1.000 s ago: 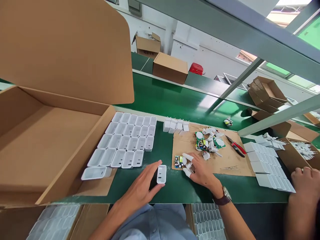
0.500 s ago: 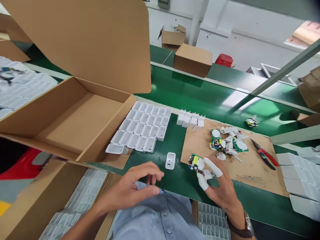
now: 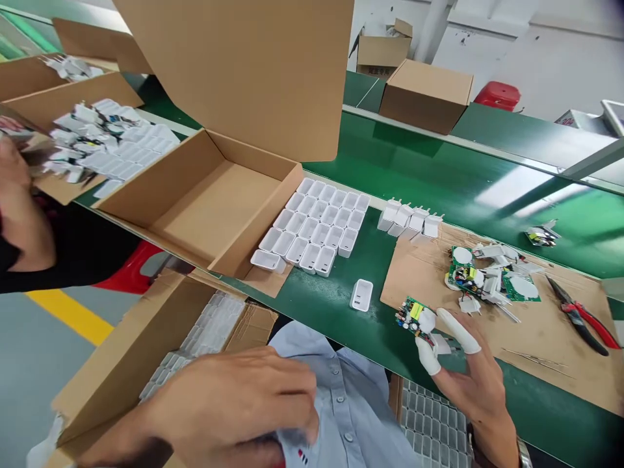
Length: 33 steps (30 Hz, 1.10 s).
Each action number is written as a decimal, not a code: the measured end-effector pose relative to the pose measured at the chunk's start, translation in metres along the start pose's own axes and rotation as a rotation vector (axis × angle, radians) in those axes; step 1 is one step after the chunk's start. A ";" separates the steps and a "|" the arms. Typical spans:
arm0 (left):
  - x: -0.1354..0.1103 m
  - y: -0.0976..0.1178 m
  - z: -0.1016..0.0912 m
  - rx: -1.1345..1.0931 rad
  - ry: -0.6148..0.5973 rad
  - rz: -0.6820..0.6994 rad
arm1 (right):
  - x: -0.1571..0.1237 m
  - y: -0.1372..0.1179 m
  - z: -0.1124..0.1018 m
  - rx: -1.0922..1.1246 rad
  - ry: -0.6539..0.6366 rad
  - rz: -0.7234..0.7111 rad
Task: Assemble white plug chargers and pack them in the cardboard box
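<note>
My right hand (image 3: 470, 370), with white finger cots on thumb and forefinger, grips a small green circuit board (image 3: 414, 315) at its right edge. The board carries a yellow-wrapped part and a round white pad; a white plug piece (image 3: 442, 344) hangs beside it under the fingers. Left of the board, a single white charger housing (image 3: 361, 296) lies open side up on the green bench. My left hand (image 3: 248, 400) is low in front of my blue shirt, knuckles up and blurred. Its fingertips are hidden, and I cannot make out anything in it.
Rows of white housings (image 3: 316, 224) stand beside a large open carton (image 3: 214, 201). Housings with plug pins (image 3: 409, 218) line the bench's back. On the cardboard sheet (image 3: 492, 338) are more boards (image 3: 487, 276), tweezers (image 3: 539, 361) and red-black pliers (image 3: 582, 315). A co-worker's arm (image 3: 19, 208) shows at left.
The view has swung left, bringing the co-worker's arm into sight. My left hand has moved down and back toward my shirt. My right hand keeps the circuit board by the bench's front edge.
</note>
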<state>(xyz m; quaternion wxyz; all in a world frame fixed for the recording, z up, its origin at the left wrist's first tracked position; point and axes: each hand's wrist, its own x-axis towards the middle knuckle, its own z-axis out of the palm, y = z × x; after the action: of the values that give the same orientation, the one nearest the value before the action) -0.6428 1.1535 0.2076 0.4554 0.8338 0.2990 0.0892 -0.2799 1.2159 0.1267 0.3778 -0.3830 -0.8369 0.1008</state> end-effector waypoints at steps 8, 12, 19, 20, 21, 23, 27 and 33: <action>-0.005 -0.010 -0.003 -0.147 -0.047 0.087 | -0.001 -0.010 0.000 0.003 -0.028 0.021; 0.011 -0.042 -0.004 -0.442 -0.045 0.146 | 0.008 -0.016 0.005 0.023 -0.031 0.013; 0.106 -0.099 0.049 0.028 0.673 -0.164 | 0.036 -0.026 0.022 0.028 -0.148 -0.070; 0.116 -0.103 0.058 0.056 0.683 -0.133 | 0.040 -0.027 0.024 0.018 -0.165 -0.080; 0.123 -0.105 0.065 0.062 0.694 -0.105 | 0.043 -0.028 0.025 0.007 -0.180 -0.088; 0.130 -0.107 0.074 0.035 0.734 -0.072 | 0.047 -0.029 0.025 -0.018 -0.212 -0.094; 0.126 -0.106 0.074 -0.016 0.783 -0.059 | 0.051 -0.031 0.021 -0.047 -0.271 -0.092; 0.122 -0.109 0.073 -0.020 0.768 0.008 | 0.061 -0.034 0.018 -0.051 -0.328 -0.094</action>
<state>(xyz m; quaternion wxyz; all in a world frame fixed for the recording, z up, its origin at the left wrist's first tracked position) -0.5588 1.2167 0.0623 0.3179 0.7364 0.4438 0.3996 -0.3375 1.2383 0.1638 0.2304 -0.3312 -0.9067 0.1227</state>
